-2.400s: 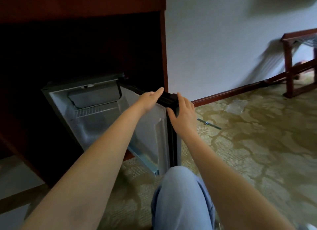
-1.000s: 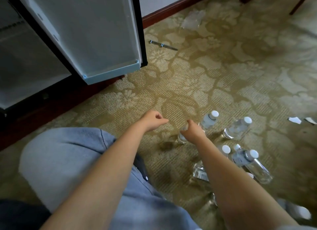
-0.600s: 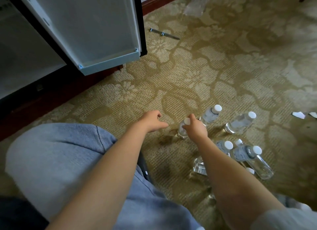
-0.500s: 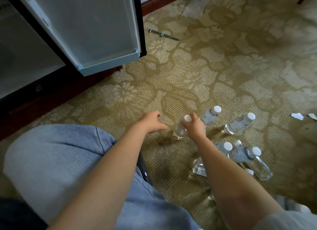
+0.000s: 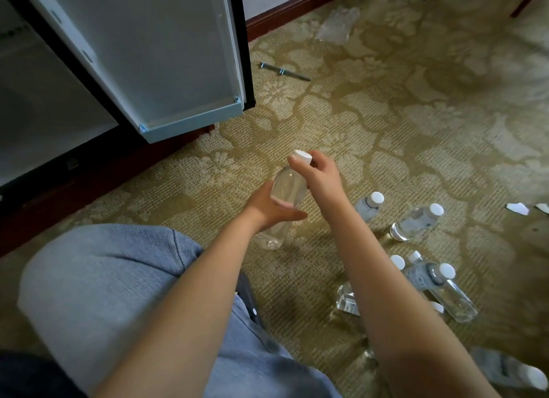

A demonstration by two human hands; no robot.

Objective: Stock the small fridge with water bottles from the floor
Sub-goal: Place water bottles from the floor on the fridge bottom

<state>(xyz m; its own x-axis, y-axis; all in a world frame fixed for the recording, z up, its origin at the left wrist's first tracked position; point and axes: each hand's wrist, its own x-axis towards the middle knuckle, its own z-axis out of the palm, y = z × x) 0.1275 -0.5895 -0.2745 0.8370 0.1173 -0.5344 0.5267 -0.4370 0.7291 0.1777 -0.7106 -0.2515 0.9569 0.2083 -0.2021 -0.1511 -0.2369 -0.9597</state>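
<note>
A clear water bottle with a white cap is lifted off the carpet in front of my knee. My right hand grips its neck just below the cap. My left hand wraps around the bottle's middle from the left. The small fridge stands at the upper left with its door swung open toward me; the door's lower shelf rail holds nothing. Several more water bottles lie and stand on the carpet to the right of my right forearm.
My bent knee in blue jeans fills the lower left. A thin metal rod and a crumpled plastic wrap lie near the wall skirting. White paper scraps sit at the right edge. Dark wooden furniture legs show at the top right.
My right hand lifted the bottle from the carpet and carried it up and left. My left hand moved in and took hold of its middle. Earlier both hands were on the fridge door.
</note>
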